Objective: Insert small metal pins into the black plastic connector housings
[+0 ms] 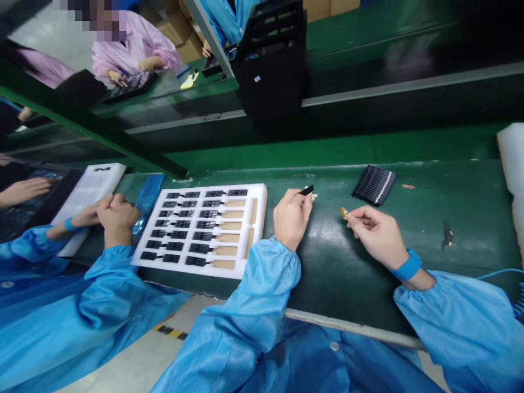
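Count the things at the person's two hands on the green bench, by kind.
Black part in left hand: 1
Gold part in right hand: 1
White foam tray with black strips: 1
Bundle of black strips: 1
Total: 4

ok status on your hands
Left hand pinching black strip. Right hand pinching small gold-tipped part. White foam tray to the left, co-worker's hands beside it.

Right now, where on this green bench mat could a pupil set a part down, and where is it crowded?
Bare green mat lies between the right hand and left hand, and right of the black strip stack. Crowded: the white foam tray beside a co-worker's hands.
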### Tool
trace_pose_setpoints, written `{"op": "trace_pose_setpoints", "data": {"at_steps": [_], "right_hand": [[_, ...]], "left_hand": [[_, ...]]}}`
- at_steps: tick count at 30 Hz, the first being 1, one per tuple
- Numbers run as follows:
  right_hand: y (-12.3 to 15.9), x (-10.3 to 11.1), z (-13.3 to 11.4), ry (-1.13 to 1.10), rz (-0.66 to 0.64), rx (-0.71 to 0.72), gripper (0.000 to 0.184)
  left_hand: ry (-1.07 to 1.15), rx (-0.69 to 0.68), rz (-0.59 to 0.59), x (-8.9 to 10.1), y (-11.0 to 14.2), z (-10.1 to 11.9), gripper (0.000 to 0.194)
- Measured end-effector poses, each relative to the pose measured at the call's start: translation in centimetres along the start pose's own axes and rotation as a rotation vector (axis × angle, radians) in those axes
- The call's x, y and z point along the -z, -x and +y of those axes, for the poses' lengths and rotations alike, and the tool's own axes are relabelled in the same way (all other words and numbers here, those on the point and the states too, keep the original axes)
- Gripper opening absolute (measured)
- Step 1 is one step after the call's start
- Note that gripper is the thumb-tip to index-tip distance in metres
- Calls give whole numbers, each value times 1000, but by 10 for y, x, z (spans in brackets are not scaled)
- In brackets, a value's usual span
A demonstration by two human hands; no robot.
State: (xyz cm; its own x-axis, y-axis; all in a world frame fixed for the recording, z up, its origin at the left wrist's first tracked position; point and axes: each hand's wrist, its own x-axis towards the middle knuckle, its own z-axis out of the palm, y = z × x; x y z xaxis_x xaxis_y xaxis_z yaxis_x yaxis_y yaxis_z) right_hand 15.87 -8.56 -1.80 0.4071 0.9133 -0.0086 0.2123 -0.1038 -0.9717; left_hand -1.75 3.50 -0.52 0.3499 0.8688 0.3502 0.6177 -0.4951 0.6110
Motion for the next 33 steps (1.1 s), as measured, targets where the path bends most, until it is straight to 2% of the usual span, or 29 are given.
{"op": "trace_pose_setpoints", "data": {"at_steps": [2, 6, 9, 13, 18, 23, 27, 33], "right_hand": [[0, 0, -1, 21, -11, 10, 23], [0, 2, -2, 126, -8, 109, 18], [0, 5, -2, 178, -6, 183, 18], [1, 5, -3, 240, 1, 230, 17], [3, 0, -7, 370, 195, 297, 11], [5, -1, -3, 435, 76, 372, 13], [5, -2, 0, 450, 71, 400, 13], [3, 0, 0, 359, 87, 301, 11]], "left_hand": [[105, -9, -88, -3, 3, 2, 9], [507, 13, -357, -10, 8, 12, 18], [659, 10, -519, -12, 10, 16, 23], [639, 7, -477, -17, 12, 14, 15], [555, -8, -321, -22, 13, 13, 7], [509, -74, -316, -17, 17, 21, 6], [440, -127, -329, -14, 20, 25, 7], [446, -123, -344, -15, 22, 27, 8]]}}
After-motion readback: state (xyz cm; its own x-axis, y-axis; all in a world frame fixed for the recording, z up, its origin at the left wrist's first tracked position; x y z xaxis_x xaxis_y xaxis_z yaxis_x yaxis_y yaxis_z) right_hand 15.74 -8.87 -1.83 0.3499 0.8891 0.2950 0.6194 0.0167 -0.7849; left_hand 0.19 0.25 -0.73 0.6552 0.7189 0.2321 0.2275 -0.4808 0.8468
